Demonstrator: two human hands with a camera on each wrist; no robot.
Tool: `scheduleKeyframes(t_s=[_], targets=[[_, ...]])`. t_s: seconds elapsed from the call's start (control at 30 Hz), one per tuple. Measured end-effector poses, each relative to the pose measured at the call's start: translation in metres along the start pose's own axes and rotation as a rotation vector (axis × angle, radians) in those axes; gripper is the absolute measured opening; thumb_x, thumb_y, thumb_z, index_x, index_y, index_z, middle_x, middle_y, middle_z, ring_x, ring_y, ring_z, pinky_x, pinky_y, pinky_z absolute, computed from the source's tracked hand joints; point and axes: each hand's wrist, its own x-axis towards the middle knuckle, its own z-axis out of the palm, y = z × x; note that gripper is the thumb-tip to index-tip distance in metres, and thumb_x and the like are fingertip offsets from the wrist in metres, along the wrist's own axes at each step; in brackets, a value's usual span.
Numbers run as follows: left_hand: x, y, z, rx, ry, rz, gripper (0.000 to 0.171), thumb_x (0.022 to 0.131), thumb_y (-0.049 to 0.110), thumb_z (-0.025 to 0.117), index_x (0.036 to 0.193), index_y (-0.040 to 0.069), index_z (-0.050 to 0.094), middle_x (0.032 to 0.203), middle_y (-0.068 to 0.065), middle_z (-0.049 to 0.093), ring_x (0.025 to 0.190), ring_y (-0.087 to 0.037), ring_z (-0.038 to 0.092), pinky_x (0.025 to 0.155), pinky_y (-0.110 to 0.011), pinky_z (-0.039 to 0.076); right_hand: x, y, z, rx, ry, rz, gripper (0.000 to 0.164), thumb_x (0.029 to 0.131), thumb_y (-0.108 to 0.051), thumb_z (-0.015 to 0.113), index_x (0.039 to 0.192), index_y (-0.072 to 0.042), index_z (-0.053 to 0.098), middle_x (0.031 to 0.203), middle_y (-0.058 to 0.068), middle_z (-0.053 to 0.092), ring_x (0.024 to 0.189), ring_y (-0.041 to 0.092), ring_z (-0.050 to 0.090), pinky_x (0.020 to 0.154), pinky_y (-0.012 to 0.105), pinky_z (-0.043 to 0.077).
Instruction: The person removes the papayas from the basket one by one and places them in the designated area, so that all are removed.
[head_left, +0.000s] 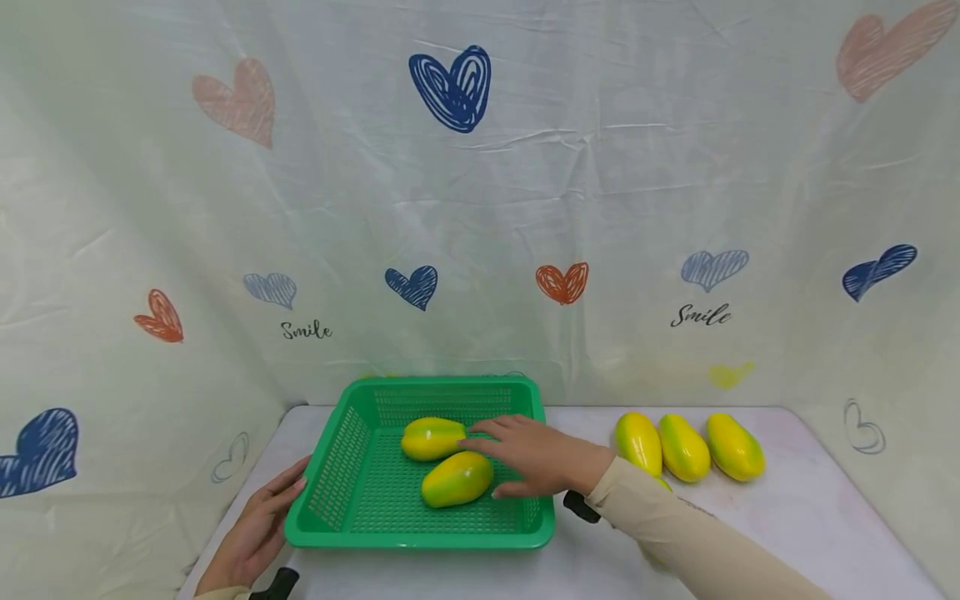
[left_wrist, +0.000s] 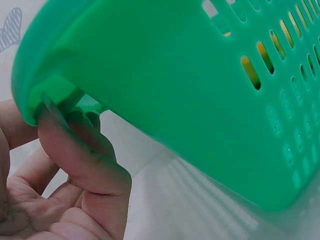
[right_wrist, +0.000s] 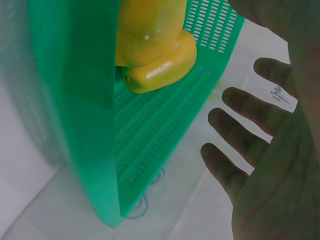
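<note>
The grip of the left hand holds the green basket at its left edge. Over the basket's right part, the grip of the right hand is wide, near two yellow-green fruits lying inside the basket. Three more fruits lie right of the basket on the tabletop.

Curtained booth: heart-print sheeting around white table.
</note>
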Motion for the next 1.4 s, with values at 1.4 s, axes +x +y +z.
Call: scheduleKeyframes(t_s=[1.4], targets=[[-0.001, 0.001, 0.003, -0.007, 0.031, -0.008, 0.067, 0.113, 0.016, 0.050, 0.169, 0.004, 0.014, 0.114, 0.021, 0.066, 0.110, 0.000, 0.068, 0.101, -0.025, 0.057, 0.058, -0.020, 0.014, -0.123, -0.245, 0.077, 0.067, 0.086, -0.030, 0.091, 0.147, -0.034, 0.062, 0.132, -0.005, 0.058, 0.106, 0.008, 0.059, 0.098, 0.020, 0.053]])
